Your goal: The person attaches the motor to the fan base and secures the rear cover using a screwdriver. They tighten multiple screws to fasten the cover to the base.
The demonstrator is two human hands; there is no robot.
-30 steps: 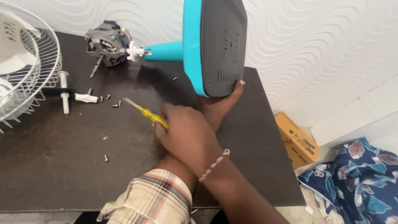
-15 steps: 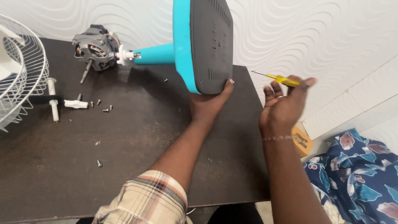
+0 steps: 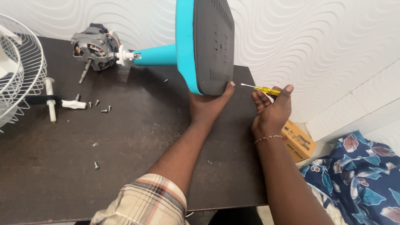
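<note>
A fan base (image 3: 210,41), teal with a dark grey underside, lies tipped on its side on the dark table (image 3: 125,137). Its teal stem (image 3: 156,55) runs left to a bare motor (image 3: 93,46). My left hand (image 3: 207,104) grips the lower edge of the base, thumb on the grey underside. My right hand (image 3: 273,110) holds a small yellow-handled screwdriver (image 3: 262,88) just right of the base. Its metal tip points left at the base's lower corner, a short gap away.
A white wire fan guard (image 3: 18,79) sits at the table's left edge. White plastic parts (image 3: 52,102) and several loose screws (image 3: 102,108) lie near it; one screw (image 3: 96,165) lies nearer me. A cardboard box (image 3: 298,139) and floral cloth (image 3: 358,175) are at the right.
My right hand took the screwdriver from the table's middle, swung it right past the base, then lowered it toward the base's bottom corner. My left hand kept its hold on the base.
</note>
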